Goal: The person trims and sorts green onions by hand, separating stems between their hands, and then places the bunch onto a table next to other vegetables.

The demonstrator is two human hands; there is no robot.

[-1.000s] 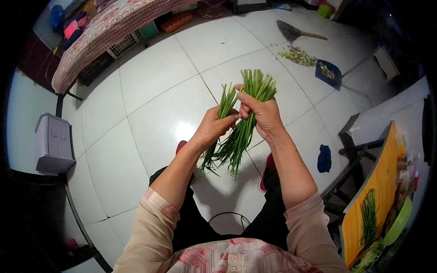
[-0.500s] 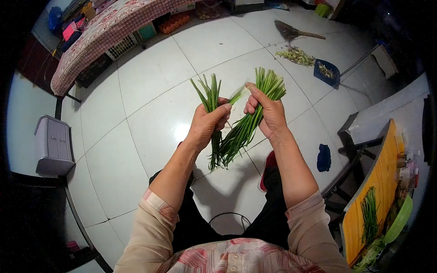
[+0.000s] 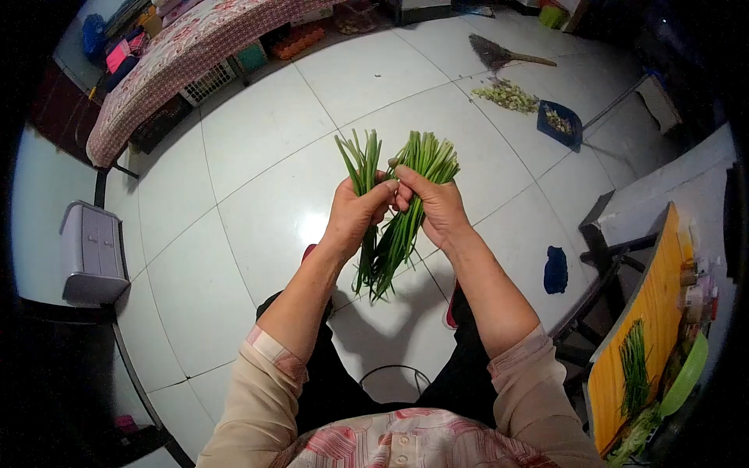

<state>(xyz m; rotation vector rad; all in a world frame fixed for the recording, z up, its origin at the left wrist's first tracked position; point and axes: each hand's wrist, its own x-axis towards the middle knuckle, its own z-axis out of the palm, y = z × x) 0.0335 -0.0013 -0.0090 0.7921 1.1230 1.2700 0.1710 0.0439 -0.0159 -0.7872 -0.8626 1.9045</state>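
Two bunches of green stalks show in the head view, both held over the tiled floor (image 3: 269,191). The left hand (image 3: 356,214) is closed around the smaller bunch (image 3: 363,162), the right hand (image 3: 438,209) around the bigger bunch (image 3: 431,154); their fingertips appear to touch, and I cannot tell whether a single stalk is pinched between them. The leafy ends hang loose and overlap, so pulling the hands apart quickly could tangle or tear them. The bigger bunch fans out above the thumb; if that grip eased, outer stalks would likely slip to the floor, where scraps (image 3: 505,96) lie near a dustpan (image 3: 560,125). More stalks (image 3: 635,363) lie on the yellow table (image 3: 607,384) at right; a wide swing of the right elbow might bump it.
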